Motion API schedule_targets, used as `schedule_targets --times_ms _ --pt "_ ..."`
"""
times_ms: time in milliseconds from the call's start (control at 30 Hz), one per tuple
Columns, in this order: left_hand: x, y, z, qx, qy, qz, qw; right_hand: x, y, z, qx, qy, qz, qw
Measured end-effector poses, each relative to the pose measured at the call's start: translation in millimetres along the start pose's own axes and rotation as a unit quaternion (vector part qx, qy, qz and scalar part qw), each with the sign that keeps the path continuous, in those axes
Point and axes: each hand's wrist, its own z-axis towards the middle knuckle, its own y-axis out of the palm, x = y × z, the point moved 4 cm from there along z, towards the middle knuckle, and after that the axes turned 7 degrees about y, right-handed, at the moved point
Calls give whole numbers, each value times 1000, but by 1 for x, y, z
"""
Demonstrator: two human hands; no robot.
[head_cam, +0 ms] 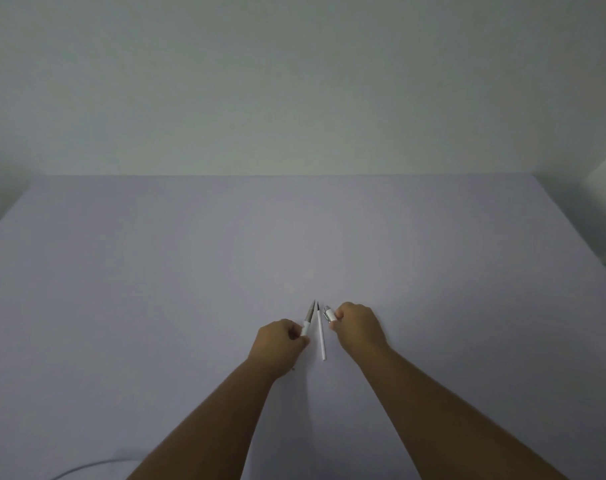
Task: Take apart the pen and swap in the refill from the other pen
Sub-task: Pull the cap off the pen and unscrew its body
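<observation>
**Pen Separated: Refill on the Tabletop**

While the refill lies free on the tabletop between both hands, each pen half is already held. The left hand has its fingers closed on the tip section, pointing far. The right hand has its fingers closed on the clip-end barrel, just right of the refill. Judged next: set one half down, pinch the refill mid-length, and keep it aligned with the bore before inserting.
</observation>
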Motion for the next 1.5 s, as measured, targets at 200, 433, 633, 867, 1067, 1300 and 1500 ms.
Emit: schedule_targets --times_ms 200,433,633,867,1067,1300,1500 --pt "-1 0 1 -1 0 11 1000 0 -1 -3 4 4 18 1000" --pt "8 1 -5 -3 15 50 999 -18 -9 -12 -50 52 220 973" --pt "22 -3 -12 8 54 50 997 -25 -15 -21 -88 39 292 952" --pt "26 -11 -19 -13 53 -59 997 -25 -28 -32 -110 15 383 917" --pt "30 -14 -26 -3 47 -88 995 -25 -32 -37 -168 36 435 884" --pt "33 -15 -33 10 54 -53 997 -23 -30 -41 -176 31 445 877" --pt "38 -16 -39 10 63 -21 998 -20 -32 -44 -154 53 435 886"
